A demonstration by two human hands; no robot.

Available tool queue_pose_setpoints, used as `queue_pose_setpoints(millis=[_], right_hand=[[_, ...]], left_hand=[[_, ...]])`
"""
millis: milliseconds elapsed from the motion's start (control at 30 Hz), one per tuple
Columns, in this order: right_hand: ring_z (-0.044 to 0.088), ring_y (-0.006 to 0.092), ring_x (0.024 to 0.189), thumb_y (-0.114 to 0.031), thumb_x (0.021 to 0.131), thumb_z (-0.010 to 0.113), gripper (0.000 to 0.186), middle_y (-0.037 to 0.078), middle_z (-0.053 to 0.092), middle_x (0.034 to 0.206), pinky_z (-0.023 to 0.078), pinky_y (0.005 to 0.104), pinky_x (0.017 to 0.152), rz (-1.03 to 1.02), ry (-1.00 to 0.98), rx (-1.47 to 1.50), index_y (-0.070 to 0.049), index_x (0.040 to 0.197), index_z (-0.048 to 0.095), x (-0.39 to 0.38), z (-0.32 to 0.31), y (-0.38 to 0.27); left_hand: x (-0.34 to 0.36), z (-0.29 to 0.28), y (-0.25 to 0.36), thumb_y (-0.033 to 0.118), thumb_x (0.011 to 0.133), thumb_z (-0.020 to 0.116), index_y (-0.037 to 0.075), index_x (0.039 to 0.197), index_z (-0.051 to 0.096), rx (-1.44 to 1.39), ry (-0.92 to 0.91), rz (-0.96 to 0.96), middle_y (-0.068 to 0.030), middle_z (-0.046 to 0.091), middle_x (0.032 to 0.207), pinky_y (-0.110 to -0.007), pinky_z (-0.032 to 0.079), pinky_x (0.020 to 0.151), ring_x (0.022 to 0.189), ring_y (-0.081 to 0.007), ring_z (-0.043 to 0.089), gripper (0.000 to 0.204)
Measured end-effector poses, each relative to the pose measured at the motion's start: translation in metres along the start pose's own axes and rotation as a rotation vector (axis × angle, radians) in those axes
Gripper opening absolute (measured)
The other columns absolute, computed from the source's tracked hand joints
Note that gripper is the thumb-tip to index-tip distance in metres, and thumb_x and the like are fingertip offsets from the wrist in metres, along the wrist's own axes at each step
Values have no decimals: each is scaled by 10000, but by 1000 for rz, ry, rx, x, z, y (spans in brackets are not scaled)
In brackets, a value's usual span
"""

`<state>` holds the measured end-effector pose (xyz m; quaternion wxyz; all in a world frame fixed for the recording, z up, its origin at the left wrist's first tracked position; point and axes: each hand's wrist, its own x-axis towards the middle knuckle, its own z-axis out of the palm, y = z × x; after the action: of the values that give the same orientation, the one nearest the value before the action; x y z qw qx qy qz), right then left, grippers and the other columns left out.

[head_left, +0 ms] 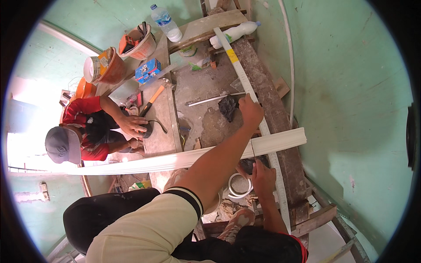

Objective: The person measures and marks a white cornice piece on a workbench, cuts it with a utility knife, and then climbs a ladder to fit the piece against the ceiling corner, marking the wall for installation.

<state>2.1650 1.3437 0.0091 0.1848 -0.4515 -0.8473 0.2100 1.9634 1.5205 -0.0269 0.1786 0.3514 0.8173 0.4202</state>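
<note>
A long white moulding (193, 156) lies across a pale straight bar (242, 74) with a yellow band. My left hand (251, 111) is closed around the bar, just beyond the moulding. Close to the moulding's near edge, my right hand (264, 177) is closed on a thin dark tool (253, 148) that reaches across the white face. Whether this is a pencil or a blade is unclear. Beside the right hand, black plastic (247, 165) shows partly under the moulding. A crumpled black bag (227, 108) lies left of my left hand.
At left, a person in a grey cap (63, 144) touches a dark object on the planks, near a hammer (153, 98). Buckets (142, 49), a blue box (148, 70) and bottles (166, 24) stand farther back. A white coil (240, 186) lies below; a green wall (351, 109) rises at right.
</note>
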Motion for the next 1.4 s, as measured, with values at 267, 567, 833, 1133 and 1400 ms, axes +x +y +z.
queue_pose_setpoints(millis=[267, 567, 833, 1133, 1400], right_hand=[[716, 307, 710, -153, 1025, 679, 164, 110, 782, 846, 447, 461, 725, 20, -21, -49, -64, 1159, 709, -1, -7, 6], [696, 287, 674, -151, 1028, 681, 126, 79, 752, 771, 433, 441, 731, -41, -13, -36, -77, 1130, 686, 15, 0, 5], [704, 307, 673, -169, 1041, 660, 116, 93, 751, 780, 459, 461, 683, -74, -33, -28, -73, 1101, 678, 27, -3, -4], [703, 365, 602, -197, 1033, 663, 169, 144, 736, 779, 549, 486, 529, 26, -68, -10, -61, 1133, 646, 20, 10, 17], [722, 358, 636, -219, 996, 724, 250, 140, 727, 776, 565, 466, 536, 6, -87, 22, -56, 1167, 640, 25, 9, 5]], left_hand=[[9, -15, 36, -64, 929, 650, 146, 1655, 378, -323, -270, -340, -307, 569, 1491, -468, 560, 1016, 1286, -399, 653, 803], [39, -7, 2, -103, 908, 559, 186, 1651, 446, -407, -199, -304, -225, 511, 1631, -372, 562, 938, 1225, -302, 684, 805], [80, -16, -21, -33, 912, 576, 71, 1586, 534, -320, -184, -190, -268, 573, 1534, -415, 560, 976, 1213, -337, 681, 684], [-72, -29, 83, 514, 881, 839, 324, 1628, 483, 456, -791, 515, -198, 659, 1287, -537, 403, 1154, 1266, -375, 616, 850], [-78, -6, 43, 375, 835, 854, 378, 1662, 425, 580, -687, 642, -177, 639, 1281, -550, 238, 1269, 1337, -352, 563, 932]])
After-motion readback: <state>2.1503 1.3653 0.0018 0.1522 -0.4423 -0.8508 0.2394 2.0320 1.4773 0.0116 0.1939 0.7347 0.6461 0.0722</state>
